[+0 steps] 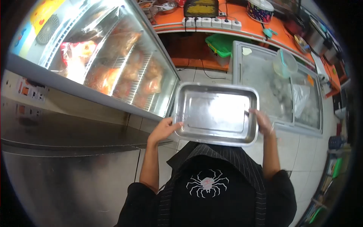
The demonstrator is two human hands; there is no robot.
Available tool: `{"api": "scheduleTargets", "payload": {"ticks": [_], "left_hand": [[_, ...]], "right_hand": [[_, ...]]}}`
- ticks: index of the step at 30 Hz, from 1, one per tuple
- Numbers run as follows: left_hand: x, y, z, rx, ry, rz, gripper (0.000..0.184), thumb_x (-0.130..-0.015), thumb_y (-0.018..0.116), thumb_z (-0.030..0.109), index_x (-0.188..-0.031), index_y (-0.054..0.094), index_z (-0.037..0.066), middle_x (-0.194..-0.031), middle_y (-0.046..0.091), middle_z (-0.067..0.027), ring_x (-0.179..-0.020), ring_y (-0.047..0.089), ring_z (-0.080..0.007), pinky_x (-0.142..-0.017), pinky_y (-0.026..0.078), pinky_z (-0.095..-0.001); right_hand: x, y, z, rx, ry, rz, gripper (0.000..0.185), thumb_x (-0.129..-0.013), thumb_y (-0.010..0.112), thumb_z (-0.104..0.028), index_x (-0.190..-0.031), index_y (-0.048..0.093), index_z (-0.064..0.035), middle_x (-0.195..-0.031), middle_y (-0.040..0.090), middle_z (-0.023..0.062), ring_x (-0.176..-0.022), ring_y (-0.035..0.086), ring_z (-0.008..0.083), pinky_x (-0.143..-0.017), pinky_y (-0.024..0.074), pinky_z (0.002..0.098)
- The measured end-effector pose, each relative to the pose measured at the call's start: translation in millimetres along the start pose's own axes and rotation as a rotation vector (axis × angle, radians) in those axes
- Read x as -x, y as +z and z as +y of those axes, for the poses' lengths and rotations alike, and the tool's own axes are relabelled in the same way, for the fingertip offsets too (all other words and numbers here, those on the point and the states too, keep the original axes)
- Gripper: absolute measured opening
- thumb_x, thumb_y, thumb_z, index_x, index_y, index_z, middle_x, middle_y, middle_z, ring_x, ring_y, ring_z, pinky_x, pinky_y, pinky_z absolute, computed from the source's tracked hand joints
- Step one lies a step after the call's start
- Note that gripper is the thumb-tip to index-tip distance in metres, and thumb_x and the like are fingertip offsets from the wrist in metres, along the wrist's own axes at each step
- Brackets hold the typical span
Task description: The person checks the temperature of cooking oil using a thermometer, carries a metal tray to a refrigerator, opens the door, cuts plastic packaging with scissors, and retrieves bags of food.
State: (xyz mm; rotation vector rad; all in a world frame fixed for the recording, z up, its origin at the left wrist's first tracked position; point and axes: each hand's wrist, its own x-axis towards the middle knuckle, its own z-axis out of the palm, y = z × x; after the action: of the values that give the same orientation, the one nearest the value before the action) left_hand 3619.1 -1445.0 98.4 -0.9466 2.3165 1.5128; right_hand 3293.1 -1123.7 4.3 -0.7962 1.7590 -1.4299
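A rectangular metal tray [216, 143] is held level in front of my body, and nothing shows inside it but glare. My left hand [165, 129] grips its left edge, with the thumb over the rim. At the right edge, my right hand [263, 122] holds the tray with fingers over the rim; it is slightly blurred. The undersides of both hands' grips are hidden by the tray. Below the tray is a black apron [208, 204] with a white crab print.
A glass-door fridge [168, 100] with bagged food stands at the left, above a dark metal surface [68, 125]. A glass-topped chest freezer [264, 87] bearing a plastic container [284, 64] is at the right. Behind runs an orange counter [249, 24] with a power strip [211, 23].
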Motion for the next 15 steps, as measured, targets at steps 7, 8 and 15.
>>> {"api": "scheduleTargets", "payload": {"ticks": [7, 8, 15], "left_hand": [[29.7, 97.0, -65.9, -0.009, 0.15, -0.372, 0.065, -0.093, 0.024, 0.051, -0.134, 0.031, 0.001, -0.135, 0.039, -0.0158, -0.126, 0.035, -0.0269, -0.104, 0.026, -0.0324], [43.7, 88.6, -36.0, 0.006, 0.056, -0.407, 0.067, -0.093, 0.019, 0.053, -0.136, 0.028, 0.003, -0.141, 0.029, -0.0155, -0.131, 0.027, -0.0281, -0.107, 0.022, -0.0325], [63.0, 7.7, -10.2, 0.49, 0.09, -0.49, 0.043, -0.093, 0.044, 0.033, -0.122, 0.051, 0.002, -0.112, 0.058, -0.0101, -0.103, 0.053, -0.0178, -0.093, 0.038, -0.0308]], "right_hand": [[51.2, -0.3, -12.4, -0.797, 0.264, 0.731, 0.046, -0.08, 0.06, -0.026, -0.114, 0.048, 0.0022, -0.101, 0.055, 0.0094, -0.093, 0.055, 0.0176, -0.08, 0.0462, 0.0306], [49.5, -10.6, 3.1, -0.874, 0.173, 0.861, 0.047, -0.08, 0.06, -0.027, -0.115, 0.047, 0.0022, -0.104, 0.055, 0.0097, -0.095, 0.054, 0.018, -0.081, 0.046, 0.0311], [6.7, -75.7, 75.5, -0.858, 0.082, 1.098, 0.049, -0.08, 0.056, -0.033, -0.116, 0.046, -0.0017, -0.109, 0.053, 0.0095, -0.097, 0.053, 0.023, -0.077, 0.0477, 0.0361]]}}
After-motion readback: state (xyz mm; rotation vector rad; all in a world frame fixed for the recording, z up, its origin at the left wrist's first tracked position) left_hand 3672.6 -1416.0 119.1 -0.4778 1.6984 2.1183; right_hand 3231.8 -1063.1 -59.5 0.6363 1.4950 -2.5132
